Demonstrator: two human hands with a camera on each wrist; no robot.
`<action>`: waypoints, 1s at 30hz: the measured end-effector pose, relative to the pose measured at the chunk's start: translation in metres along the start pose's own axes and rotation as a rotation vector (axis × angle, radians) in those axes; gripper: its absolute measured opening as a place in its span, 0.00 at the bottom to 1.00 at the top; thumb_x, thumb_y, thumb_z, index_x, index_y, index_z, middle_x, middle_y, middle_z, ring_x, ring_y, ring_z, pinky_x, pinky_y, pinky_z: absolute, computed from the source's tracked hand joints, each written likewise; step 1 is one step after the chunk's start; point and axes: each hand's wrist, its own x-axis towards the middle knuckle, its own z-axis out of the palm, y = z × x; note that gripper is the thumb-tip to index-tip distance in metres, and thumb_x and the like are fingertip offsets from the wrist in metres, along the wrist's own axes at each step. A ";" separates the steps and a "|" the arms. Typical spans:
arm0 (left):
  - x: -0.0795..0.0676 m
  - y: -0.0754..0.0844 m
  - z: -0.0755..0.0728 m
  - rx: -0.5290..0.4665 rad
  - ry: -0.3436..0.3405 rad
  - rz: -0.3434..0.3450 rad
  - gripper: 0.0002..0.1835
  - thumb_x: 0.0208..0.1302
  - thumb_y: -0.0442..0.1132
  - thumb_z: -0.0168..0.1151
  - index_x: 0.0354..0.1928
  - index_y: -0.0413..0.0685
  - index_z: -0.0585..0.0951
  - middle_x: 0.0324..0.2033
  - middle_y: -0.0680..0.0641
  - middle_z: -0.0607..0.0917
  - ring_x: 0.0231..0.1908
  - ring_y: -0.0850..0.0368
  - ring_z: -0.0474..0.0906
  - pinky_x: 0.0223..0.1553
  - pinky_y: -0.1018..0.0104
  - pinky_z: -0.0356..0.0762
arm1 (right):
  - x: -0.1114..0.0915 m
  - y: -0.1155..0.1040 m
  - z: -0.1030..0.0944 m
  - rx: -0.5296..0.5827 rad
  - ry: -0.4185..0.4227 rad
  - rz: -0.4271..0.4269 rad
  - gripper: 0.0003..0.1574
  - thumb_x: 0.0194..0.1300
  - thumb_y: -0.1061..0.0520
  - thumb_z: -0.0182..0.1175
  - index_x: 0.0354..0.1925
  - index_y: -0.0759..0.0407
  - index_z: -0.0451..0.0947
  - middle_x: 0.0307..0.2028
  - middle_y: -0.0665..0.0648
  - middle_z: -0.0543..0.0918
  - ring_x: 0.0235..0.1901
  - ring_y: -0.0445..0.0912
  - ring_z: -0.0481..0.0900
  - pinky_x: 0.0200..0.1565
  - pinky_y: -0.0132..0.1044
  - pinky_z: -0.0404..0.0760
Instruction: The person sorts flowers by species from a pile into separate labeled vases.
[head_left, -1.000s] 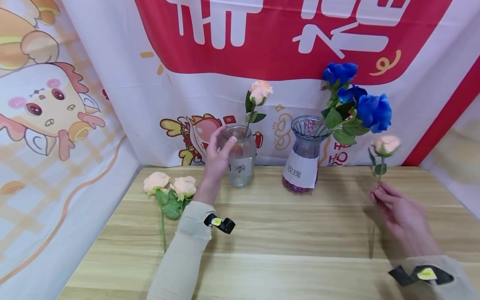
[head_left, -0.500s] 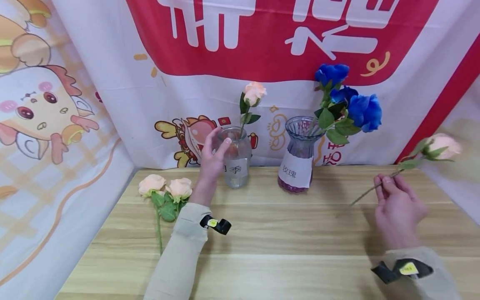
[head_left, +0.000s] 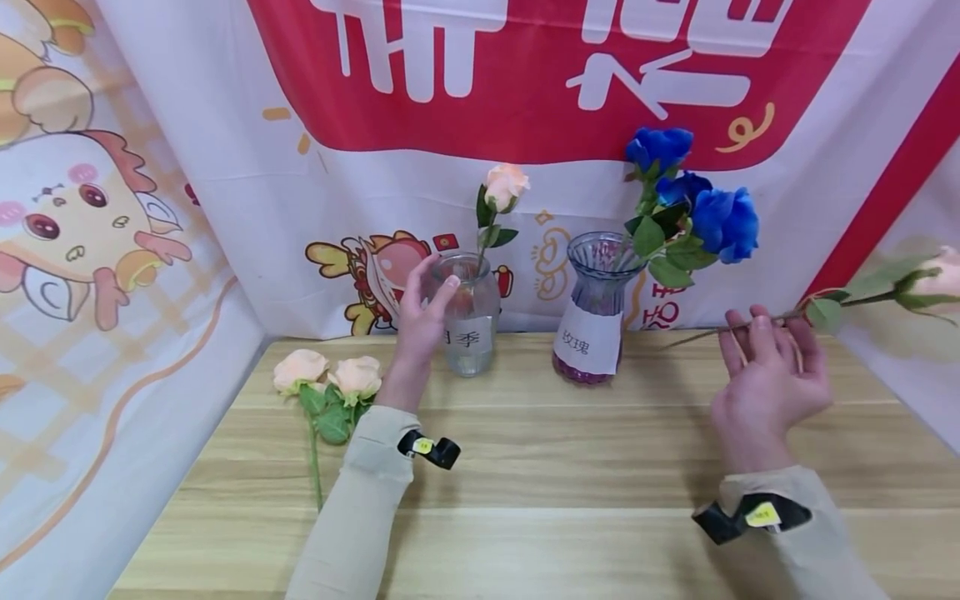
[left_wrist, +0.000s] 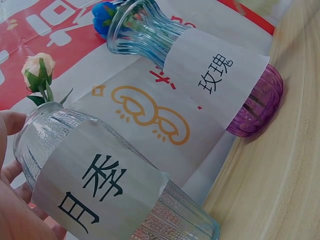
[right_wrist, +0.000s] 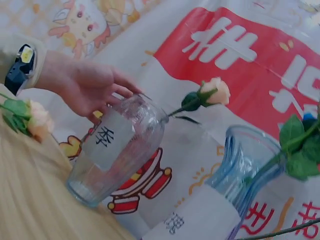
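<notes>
In the head view my left hand (head_left: 422,321) holds the clear glass vase (head_left: 470,354) near its mouth, thumb in front. The vase bears a white paper label (left_wrist: 100,182), and one peach rose (head_left: 506,187) stands in it. My right hand (head_left: 776,392) pinches the thin stem of another peach rose (head_left: 933,279) over the table's right side. That stem is nearly level, its bloom toward the right edge of the view and its bare end toward the blue-purple vase (head_left: 588,333). Only part of the stem (right_wrist: 295,229) shows in the right wrist view.
Blue roses (head_left: 723,223) lean rightward out of the blue-purple vase. Two peach roses (head_left: 356,379) lie on the wooden table (head_left: 540,467) left of my left forearm. A printed cloth (head_left: 360,192) hangs behind the vases; another side cloth (head_left: 172,317) hangs at the left.
My right hand has moved left and up a little, turning the rose from upright to nearly level, bloom rightward. My left hand stays on the clear vase. The head view has shifted slightly.
</notes>
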 end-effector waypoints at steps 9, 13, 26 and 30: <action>-0.002 0.002 0.000 -0.004 0.003 -0.008 0.31 0.77 0.51 0.63 0.78 0.63 0.68 0.73 0.54 0.73 0.75 0.54 0.65 0.80 0.42 0.59 | -0.031 0.009 0.021 0.051 -0.103 -0.139 0.29 0.57 0.74 0.74 0.56 0.64 0.78 0.45 0.71 0.90 0.41 0.63 0.92 0.45 0.50 0.90; -0.001 0.001 0.000 -0.005 0.002 -0.003 0.31 0.77 0.51 0.63 0.78 0.64 0.68 0.73 0.54 0.74 0.74 0.54 0.66 0.80 0.43 0.60 | -0.038 0.014 0.025 0.067 -0.121 -0.170 0.30 0.57 0.74 0.74 0.56 0.66 0.75 0.44 0.72 0.89 0.41 0.63 0.92 0.46 0.50 0.90; 0.001 0.000 0.000 -0.006 0.007 0.018 0.32 0.77 0.49 0.63 0.78 0.59 0.67 0.72 0.51 0.75 0.73 0.53 0.67 0.79 0.44 0.61 | -0.060 0.025 0.038 0.056 -0.210 -0.219 0.32 0.58 0.69 0.75 0.59 0.65 0.77 0.45 0.73 0.88 0.44 0.64 0.92 0.49 0.50 0.89; 0.001 0.000 0.001 -0.004 0.006 0.012 0.31 0.78 0.50 0.62 0.78 0.60 0.67 0.72 0.52 0.74 0.74 0.53 0.66 0.79 0.45 0.61 | -0.064 0.030 0.040 0.071 -0.236 -0.226 0.32 0.59 0.69 0.75 0.61 0.64 0.76 0.46 0.74 0.88 0.44 0.65 0.92 0.48 0.51 0.89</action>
